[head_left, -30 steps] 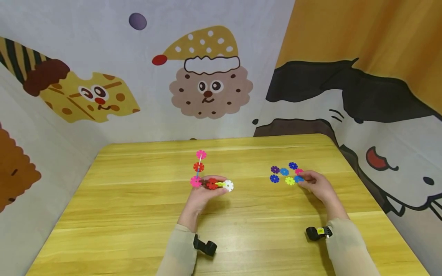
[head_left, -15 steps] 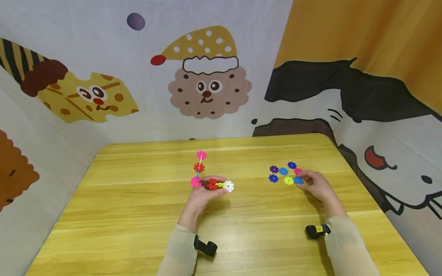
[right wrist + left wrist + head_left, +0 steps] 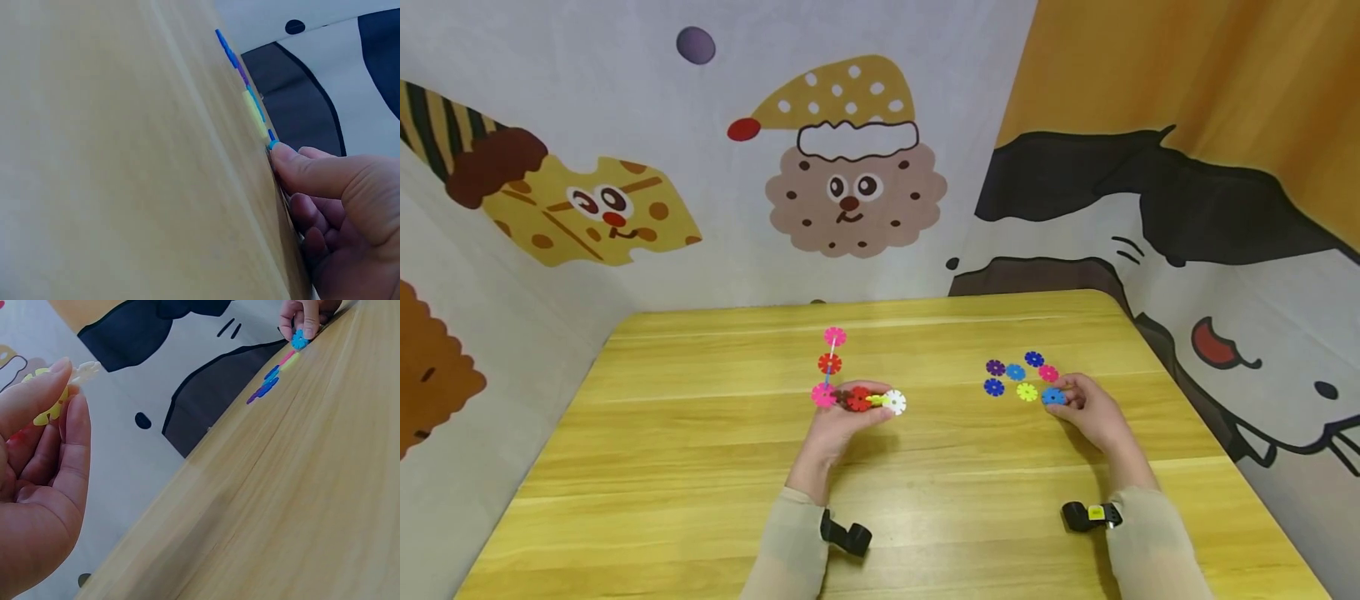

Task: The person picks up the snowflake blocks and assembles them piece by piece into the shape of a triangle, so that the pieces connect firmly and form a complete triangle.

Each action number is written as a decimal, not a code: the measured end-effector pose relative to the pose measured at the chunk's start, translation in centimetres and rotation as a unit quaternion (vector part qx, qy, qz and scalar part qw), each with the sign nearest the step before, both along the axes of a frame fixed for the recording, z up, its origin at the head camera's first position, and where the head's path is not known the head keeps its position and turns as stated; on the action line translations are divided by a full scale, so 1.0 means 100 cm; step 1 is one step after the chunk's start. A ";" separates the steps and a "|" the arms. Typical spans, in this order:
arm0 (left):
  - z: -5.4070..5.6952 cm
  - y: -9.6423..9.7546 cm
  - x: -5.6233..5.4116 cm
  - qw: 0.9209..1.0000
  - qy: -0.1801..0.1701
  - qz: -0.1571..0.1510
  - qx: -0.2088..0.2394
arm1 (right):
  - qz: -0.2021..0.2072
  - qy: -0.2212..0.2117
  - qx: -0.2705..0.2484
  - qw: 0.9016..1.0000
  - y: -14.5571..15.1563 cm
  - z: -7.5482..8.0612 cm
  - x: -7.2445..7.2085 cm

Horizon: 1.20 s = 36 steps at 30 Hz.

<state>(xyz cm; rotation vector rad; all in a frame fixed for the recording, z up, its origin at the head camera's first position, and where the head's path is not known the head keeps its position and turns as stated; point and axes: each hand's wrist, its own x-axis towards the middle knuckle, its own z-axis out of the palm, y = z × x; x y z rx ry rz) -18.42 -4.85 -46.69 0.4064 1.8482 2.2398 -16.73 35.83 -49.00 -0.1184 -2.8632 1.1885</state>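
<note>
My left hand (image 3: 842,425) grips a chain of joined snowflake discs above the table. Its row runs from a pink disc (image 3: 823,395) past a red disc (image 3: 859,399) and a yellow one to a white disc (image 3: 894,402) by the thumb. From the pink end a branch extends away, through another red disc (image 3: 830,363) to a far pink disc (image 3: 835,337). At the right, my right hand (image 3: 1093,412) pinches a light blue snowflake disc (image 3: 1053,397) between thumb and fingers. In the left wrist view that blue disc (image 3: 300,340) is tilted up at the fingertips.
Several loose discs lie flat left of my right hand: a purple disc (image 3: 996,367), a yellow-green disc (image 3: 1027,392), a pink disc (image 3: 1048,373) and blue ones. The wooden table (image 3: 955,517) meets a cartoon-printed cloth (image 3: 730,275) at its back edge.
The light blue disc has been drawn slightly towards me and tipped up in my right hand, away from the pink disc, which now shows fully. My left hand stays nearly still with the chain.
</note>
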 end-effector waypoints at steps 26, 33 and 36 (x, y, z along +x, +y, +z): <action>-0.006 0.009 0.002 1.000 -0.009 0.000 0.010 | 0.118 0.068 -0.195 0.971 -0.153 0.029 0.010; -0.006 0.009 0.001 1.000 -0.003 -0.002 0.000 | 0.128 0.117 -0.188 0.967 -0.177 0.034 0.011; -0.005 0.009 0.002 1.000 -0.002 -0.002 -0.004 | 0.126 0.130 -0.184 0.966 -0.181 0.034 0.011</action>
